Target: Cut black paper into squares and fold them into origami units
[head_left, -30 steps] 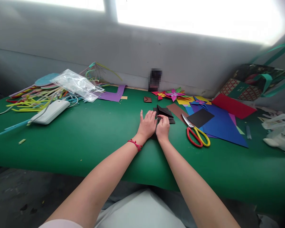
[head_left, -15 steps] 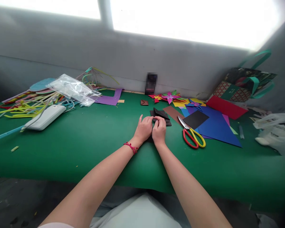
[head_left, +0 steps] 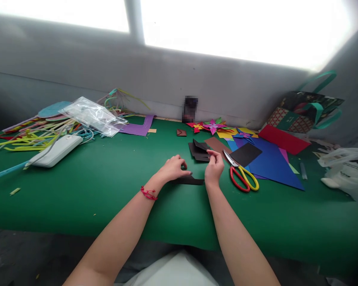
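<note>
A folded strip of black paper [head_left: 188, 180] lies on the table in front of me. My left hand [head_left: 173, 169] rests over its left end, thumb along the raised upper edge and fingers arched apart from the thumb. At the paper's right end, slightly above it, is my right hand [head_left: 214, 169]. Its fingers are loosely bent, with nothing visible between them. Just beyond the hands sits a small stack of folded black paper pieces [head_left: 197, 151], partly hidden by the right fingers. Scissors [head_left: 241, 174] with one red and one yellow handle lie right of that hand.
Coloured paper sheets [head_left: 274, 159] and paper flowers [head_left: 213, 126] lie at the back right. A small brown folded paper [head_left: 181, 132] is farther back. On the left are a white power bank-like device [head_left: 56, 151], fuzzy stems [head_left: 26, 139] and a clear plastic bag [head_left: 92, 115].
My hands, together over the black paper before, have moved apart: the left slightly left and nearer me, the right to the right. The folded black strip now shows between them.
</note>
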`<move>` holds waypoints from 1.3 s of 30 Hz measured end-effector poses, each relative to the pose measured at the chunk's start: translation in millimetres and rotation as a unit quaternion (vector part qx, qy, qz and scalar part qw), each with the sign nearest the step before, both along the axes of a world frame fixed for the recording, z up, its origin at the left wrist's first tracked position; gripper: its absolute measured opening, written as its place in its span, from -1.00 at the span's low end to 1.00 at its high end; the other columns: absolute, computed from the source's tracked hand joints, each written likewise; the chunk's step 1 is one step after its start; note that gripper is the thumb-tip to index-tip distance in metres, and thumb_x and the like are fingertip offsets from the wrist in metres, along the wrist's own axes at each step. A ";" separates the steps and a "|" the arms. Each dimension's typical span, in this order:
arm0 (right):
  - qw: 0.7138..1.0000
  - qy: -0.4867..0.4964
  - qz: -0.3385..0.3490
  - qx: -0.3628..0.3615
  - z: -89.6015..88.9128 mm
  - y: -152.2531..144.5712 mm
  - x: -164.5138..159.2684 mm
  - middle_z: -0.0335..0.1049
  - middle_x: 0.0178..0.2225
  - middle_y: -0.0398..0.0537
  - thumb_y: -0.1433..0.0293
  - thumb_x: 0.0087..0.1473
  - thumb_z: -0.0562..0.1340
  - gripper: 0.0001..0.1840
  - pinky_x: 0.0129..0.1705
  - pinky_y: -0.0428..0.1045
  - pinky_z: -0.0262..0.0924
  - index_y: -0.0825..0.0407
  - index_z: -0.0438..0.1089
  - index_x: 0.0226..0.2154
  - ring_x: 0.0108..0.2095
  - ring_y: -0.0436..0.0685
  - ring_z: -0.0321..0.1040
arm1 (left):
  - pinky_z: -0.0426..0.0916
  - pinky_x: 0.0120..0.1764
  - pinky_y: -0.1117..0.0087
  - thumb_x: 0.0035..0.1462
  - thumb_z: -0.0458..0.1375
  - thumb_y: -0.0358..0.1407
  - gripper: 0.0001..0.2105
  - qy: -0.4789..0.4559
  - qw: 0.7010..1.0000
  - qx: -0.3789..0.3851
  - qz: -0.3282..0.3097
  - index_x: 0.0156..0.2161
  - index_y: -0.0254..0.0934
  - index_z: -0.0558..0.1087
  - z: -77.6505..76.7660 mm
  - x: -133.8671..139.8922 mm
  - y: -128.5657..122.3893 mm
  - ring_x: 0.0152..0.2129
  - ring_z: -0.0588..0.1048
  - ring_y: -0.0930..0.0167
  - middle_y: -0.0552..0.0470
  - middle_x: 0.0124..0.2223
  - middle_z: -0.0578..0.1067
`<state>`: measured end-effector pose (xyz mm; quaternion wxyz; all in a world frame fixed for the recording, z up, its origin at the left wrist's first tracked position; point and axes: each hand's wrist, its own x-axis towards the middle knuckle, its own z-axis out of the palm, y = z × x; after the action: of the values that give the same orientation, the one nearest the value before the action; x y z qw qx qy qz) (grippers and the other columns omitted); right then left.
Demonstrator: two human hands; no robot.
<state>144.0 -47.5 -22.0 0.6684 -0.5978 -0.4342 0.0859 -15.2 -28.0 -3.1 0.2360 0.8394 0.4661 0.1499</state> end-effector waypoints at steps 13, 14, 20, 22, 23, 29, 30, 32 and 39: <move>0.991 0.101 0.065 -0.056 -1.6 1.7 9.1 0.37 -0.39 -0.04 0.44 -0.12 0.00 -0.77 -0.36 -0.05 0.24 0.09 0.33 -0.42 -0.40 0.05 0.35 | 0.22 -0.29 0.45 -0.22 0.20 -0.10 -0.66 -0.036 0.983 -0.113 -0.137 -0.29 -0.22 0.41 4.6 -9.4 2.7 -0.26 0.32 0.37 0.02 -0.19 0.32; 0.989 0.109 0.075 -0.073 -2.3 1.0 8.2 0.37 -0.43 -0.06 0.45 -0.14 0.00 -0.78 -0.44 -0.08 0.23 0.09 0.33 -0.44 -0.48 0.02 0.34 | 0.21 -0.26 0.44 -0.22 0.21 -0.11 -0.70 -0.018 0.983 -0.102 -0.150 -0.34 -0.22 0.42 6.3 -9.6 0.4 -0.22 0.30 0.35 0.02 -0.17 0.30; 0.952 0.136 0.126 -0.243 -12.9 3.3 5.7 0.27 -0.69 -0.19 0.49 -0.24 0.04 -0.85 -0.76 -0.17 0.05 0.08 0.31 -0.64 -0.77 -0.07 0.16 | 0.18 -0.22 0.43 -0.15 0.19 -0.20 -0.84 0.008 0.984 -0.053 -0.172 -0.44 -0.23 0.42 3.6 -5.6 -5.0 -0.19 0.26 0.34 0.02 -0.18 0.24; 0.935 0.142 0.166 -0.279 -13.0 4.3 10.0 0.25 -0.74 -0.19 0.52 -0.24 0.06 -0.85 -0.70 -0.15 0.15 0.08 0.30 -0.67 -0.74 -0.05 0.20 | 0.19 -0.26 0.45 -0.15 0.20 -0.22 -0.83 0.006 0.983 -0.060 -0.174 -0.38 -0.21 0.41 1.7 -4.9 -4.0 -0.23 0.27 0.36 0.03 -0.19 0.24; 0.928 0.145 0.188 -0.288 -11.2 3.4 13.4 0.27 -0.74 -0.18 0.53 -0.23 0.07 -0.85 -0.64 -0.13 0.21 0.09 0.31 -0.67 -0.71 -0.02 0.25 | 0.19 -0.28 0.46 -0.15 0.20 -0.23 -0.81 0.004 0.983 -0.062 -0.173 -0.35 -0.19 0.41 1.1 -4.9 -3.6 -0.24 0.28 0.37 0.04 -0.20 0.24; 0.860 0.071 0.439 -0.251 18.3 -28.4 36.6 0.37 -0.15 0.03 0.33 -0.12 0.22 -0.83 -0.07 0.05 0.16 0.07 0.43 -0.42 -0.11 0.13 0.28 | 0.19 -0.30 0.47 -0.13 0.18 -0.23 -0.79 -0.011 0.981 -0.060 -0.182 -0.30 -0.16 0.39 2.8 -7.6 -3.4 -0.25 0.28 0.38 0.05 -0.20 0.26; 0.845 0.053 0.469 -0.252 22.5 -34.3 38.8 0.29 -0.05 0.04 0.31 -0.13 0.23 -0.81 -0.03 0.06 0.12 0.06 0.43 -0.41 -0.04 0.15 0.22 | 0.19 -0.31 0.47 -0.12 0.18 -0.23 -0.79 -0.011 0.981 -0.060 -0.183 -0.30 -0.16 0.39 3.5 -7.9 -3.5 -0.25 0.28 0.38 0.05 -0.20 0.26; 0.820 0.009 0.509 -0.260 27.1 -42.1 41.3 0.16 0.05 0.00 0.33 -0.20 0.29 -0.77 0.02 0.07 0.06 0.02 0.43 -0.38 0.02 0.17 0.14 | 0.20 -0.33 0.48 -0.13 0.19 -0.21 -0.78 -0.011 0.981 -0.061 -0.185 -0.30 -0.17 0.39 4.7 -7.9 -3.9 -0.27 0.29 0.38 0.05 -0.21 0.26; 0.809 -0.075 0.520 -0.263 17.2 -37.1 43.6 0.23 -0.03 0.00 0.33 -0.19 0.29 -0.88 -0.05 0.08 0.11 0.05 0.40 -0.55 -0.08 0.18 0.24 | 0.20 -0.40 0.48 0.03 0.02 -0.19 -0.81 -0.051 0.992 -0.039 -0.106 -0.36 -0.24 0.40 1.5 4.1 -6.5 -0.41 0.33 0.44 0.04 -0.28 0.35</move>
<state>187.6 -84.6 -4.8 0.3063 -0.4407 -0.6896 0.4862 -11.1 -34.6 -1.6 0.3067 0.8656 0.3669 0.1486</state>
